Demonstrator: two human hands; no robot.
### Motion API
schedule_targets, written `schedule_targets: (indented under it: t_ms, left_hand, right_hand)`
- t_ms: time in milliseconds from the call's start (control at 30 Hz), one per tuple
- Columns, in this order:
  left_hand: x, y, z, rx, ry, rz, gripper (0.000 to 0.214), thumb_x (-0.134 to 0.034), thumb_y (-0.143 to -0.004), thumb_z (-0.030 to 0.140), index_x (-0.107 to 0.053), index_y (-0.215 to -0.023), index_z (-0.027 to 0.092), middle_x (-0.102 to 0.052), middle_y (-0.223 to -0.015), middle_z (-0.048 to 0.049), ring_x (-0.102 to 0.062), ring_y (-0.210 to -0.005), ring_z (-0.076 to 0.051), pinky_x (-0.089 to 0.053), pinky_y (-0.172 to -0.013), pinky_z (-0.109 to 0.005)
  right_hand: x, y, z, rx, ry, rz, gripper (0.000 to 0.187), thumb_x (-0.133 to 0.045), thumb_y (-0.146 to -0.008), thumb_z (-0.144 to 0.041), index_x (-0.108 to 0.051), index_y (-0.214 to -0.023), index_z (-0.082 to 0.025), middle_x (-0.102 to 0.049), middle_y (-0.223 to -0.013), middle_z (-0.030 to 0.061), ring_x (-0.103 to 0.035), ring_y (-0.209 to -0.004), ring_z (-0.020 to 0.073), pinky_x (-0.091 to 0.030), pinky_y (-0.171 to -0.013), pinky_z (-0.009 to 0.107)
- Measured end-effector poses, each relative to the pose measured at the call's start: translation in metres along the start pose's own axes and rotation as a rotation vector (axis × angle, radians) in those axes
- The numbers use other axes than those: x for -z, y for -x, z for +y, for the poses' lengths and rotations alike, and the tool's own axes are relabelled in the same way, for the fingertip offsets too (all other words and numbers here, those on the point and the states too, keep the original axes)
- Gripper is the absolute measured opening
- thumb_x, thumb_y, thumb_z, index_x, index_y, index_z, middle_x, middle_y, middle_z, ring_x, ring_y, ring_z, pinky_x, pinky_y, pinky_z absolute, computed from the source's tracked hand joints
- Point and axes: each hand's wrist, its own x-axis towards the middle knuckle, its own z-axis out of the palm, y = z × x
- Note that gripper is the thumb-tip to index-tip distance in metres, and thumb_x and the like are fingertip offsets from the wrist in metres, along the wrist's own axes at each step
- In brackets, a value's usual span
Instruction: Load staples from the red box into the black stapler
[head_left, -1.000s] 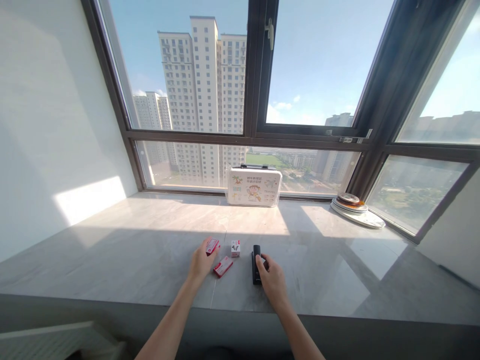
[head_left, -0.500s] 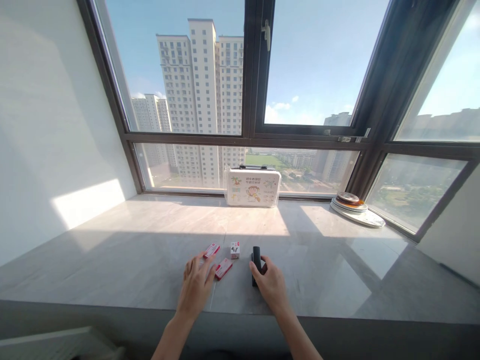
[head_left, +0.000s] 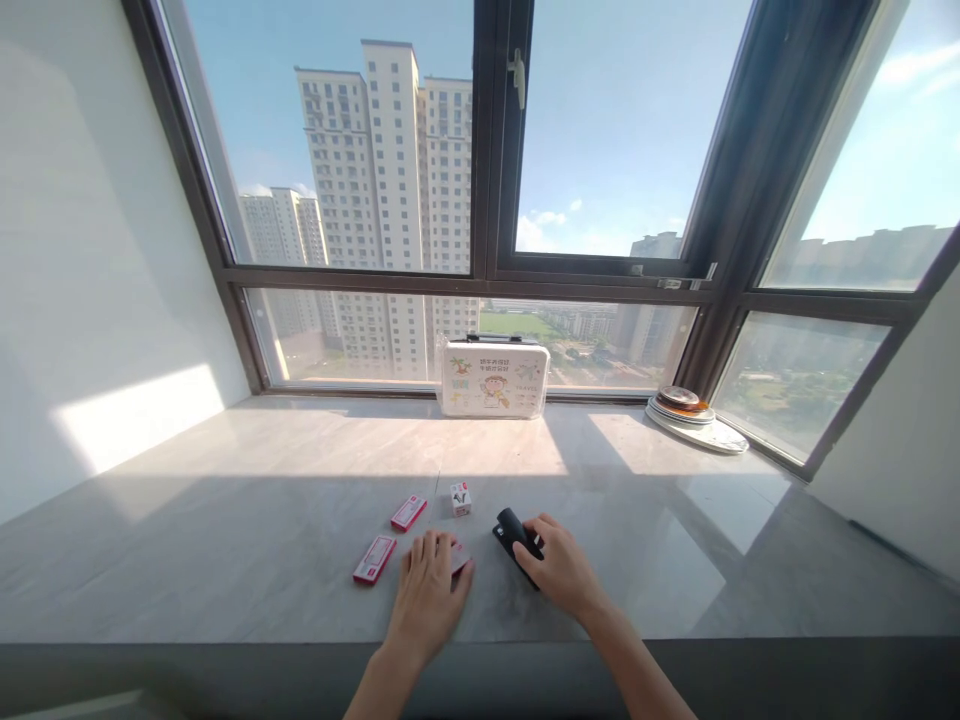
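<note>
My right hand (head_left: 564, 570) is closed round a black stapler (head_left: 512, 532) that lies on the grey stone sill (head_left: 225, 520). My left hand (head_left: 429, 592) lies flat with fingers stretched out, its fingertips over a small red box (head_left: 459, 557) that is mostly hidden. Two more red staple boxes lie to the left: one (head_left: 375, 558) near my left hand, one (head_left: 409, 512) farther back. A small white cube-shaped box (head_left: 460, 497) stands behind my hands.
A white illustrated case (head_left: 493, 377) stands against the window at the back. A stack of plates (head_left: 694, 415) sits at the back right. A white wall bounds the sill on the left, another on the right. The sill's front edge runs just under my wrists.
My left hand let go of a red box and came back toward me to lie flat over another. A third red box now shows at left. The stapler has turned askew.
</note>
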Motion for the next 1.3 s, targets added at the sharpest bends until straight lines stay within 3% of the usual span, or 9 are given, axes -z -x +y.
schedule_targets:
  t_ms: [167, 300, 433, 567, 733, 867, 967, 1033, 1300]
  left_hand:
    - [0.013, 0.005, 0.020, -0.196, 0.184, -0.143, 0.048, -0.058, -0.090, 0.059, -0.057, -0.132, 0.035, -0.047, -0.146, -0.0085, -0.045, -0.131, -0.034, -0.036, -0.109, -0.051]
    - [0.027, 0.001, 0.008, -0.204, 0.256, -0.186, 0.058, -0.063, -0.089, 0.054, -0.050, -0.142, 0.037, -0.048, -0.148, -0.0085, -0.044, -0.135, -0.034, -0.036, -0.112, -0.051]
    - [0.035, -0.001, -0.008, -0.227, 0.289, -0.226, 0.061, -0.070, -0.083, 0.049, -0.054, -0.140, 0.037, -0.056, -0.142, -0.0072, -0.053, -0.129, -0.032, -0.043, -0.109, -0.047]
    - [0.030, -0.001, -0.017, -0.230, 0.269, -0.208, 0.067, -0.074, -0.079, 0.049, -0.052, -0.142, 0.039, -0.045, -0.154, -0.0057, -0.042, -0.141, -0.034, -0.036, -0.116, -0.051]
    - [0.024, -0.001, -0.023, -0.193, 0.284, -0.215, 0.066, -0.071, -0.082, 0.053, -0.051, -0.143, 0.040, -0.042, -0.156, -0.0054, -0.038, -0.145, -0.033, -0.030, -0.120, -0.055]
    - [0.024, -0.002, -0.023, -0.152, 0.331, -0.211, 0.042, -0.074, -0.080, 0.047, -0.068, -0.119, 0.035, -0.044, -0.155, -0.0044, -0.042, -0.143, -0.032, -0.032, -0.119, -0.052]
    - [0.022, -0.005, -0.020, -0.108, 0.347, -0.214, 0.035, -0.077, -0.076, 0.046, -0.070, -0.107, 0.032, -0.045, -0.155, -0.0054, -0.043, -0.142, -0.032, -0.034, -0.117, -0.053]
    - [0.021, -0.007, -0.019, -0.093, 0.354, -0.212, 0.034, -0.078, -0.074, 0.044, -0.070, -0.105, 0.032, -0.045, -0.155, -0.0058, -0.042, -0.142, -0.033, -0.035, -0.115, -0.054]
    - [0.026, -0.009, -0.028, -0.087, 0.437, -0.280, 0.034, -0.080, -0.072, 0.041, -0.072, -0.104, 0.032, -0.050, -0.151, -0.0035, -0.045, -0.140, -0.031, -0.035, -0.116, -0.047]
  right_hand:
    - [-0.014, -0.026, -0.021, 0.109, -0.067, -0.107, 0.026, -0.058, -0.082, -0.023, -0.074, -0.104, -0.020, -0.070, -0.100, 0.0066, -0.064, -0.091, 0.0203, -0.044, -0.082, 0.026]
    - [-0.043, -0.033, -0.040, 0.112, -0.097, -0.126, 0.025, -0.064, -0.083, -0.035, -0.073, -0.101, -0.021, -0.072, -0.097, 0.0054, -0.064, -0.091, 0.0219, -0.045, -0.085, 0.029]
    - [-0.068, -0.035, -0.057, 0.008, -0.067, 0.002, 0.027, -0.070, -0.076, -0.048, -0.071, -0.083, -0.021, -0.071, -0.080, 0.0030, -0.063, -0.082, 0.0227, -0.039, -0.099, 0.039]
    - [-0.070, -0.037, -0.055, -0.151, -0.510, 0.170, 0.038, -0.058, -0.082, -0.054, -0.070, -0.087, -0.019, -0.072, -0.085, 0.0055, -0.064, -0.083, 0.0229, -0.048, -0.086, 0.033]
    - [-0.043, -0.020, -0.002, -0.356, -1.014, 0.396, 0.049, -0.040, -0.090, -0.054, -0.064, -0.108, -0.016, -0.071, -0.116, 0.0133, -0.065, -0.110, 0.0275, -0.055, -0.081, 0.034]
    - [-0.024, 0.010, 0.041, -0.641, -0.867, 0.273, 0.045, -0.048, -0.087, -0.059, -0.060, -0.105, -0.020, -0.073, -0.088, 0.0081, -0.069, -0.063, 0.0222, -0.052, -0.052, 0.030]
    - [-0.025, 0.025, 0.036, -0.596, -0.557, -0.026, 0.050, -0.042, -0.089, -0.066, -0.062, -0.095, -0.021, -0.065, -0.059, 0.0015, -0.049, -0.033, 0.0152, -0.031, -0.036, 0.026]
    - [-0.033, 0.027, 0.020, -0.489, -0.409, -0.174, 0.048, -0.046, -0.089, -0.065, -0.064, -0.086, -0.021, -0.062, -0.052, 0.0005, -0.048, -0.034, 0.0147, -0.029, -0.039, 0.025]
    - [-0.046, 0.019, 0.002, -0.304, -0.432, -0.254, 0.032, -0.050, -0.091, -0.050, -0.056, -0.080, -0.021, -0.057, -0.049, -0.0019, -0.049, -0.042, 0.0147, -0.031, -0.046, 0.024]
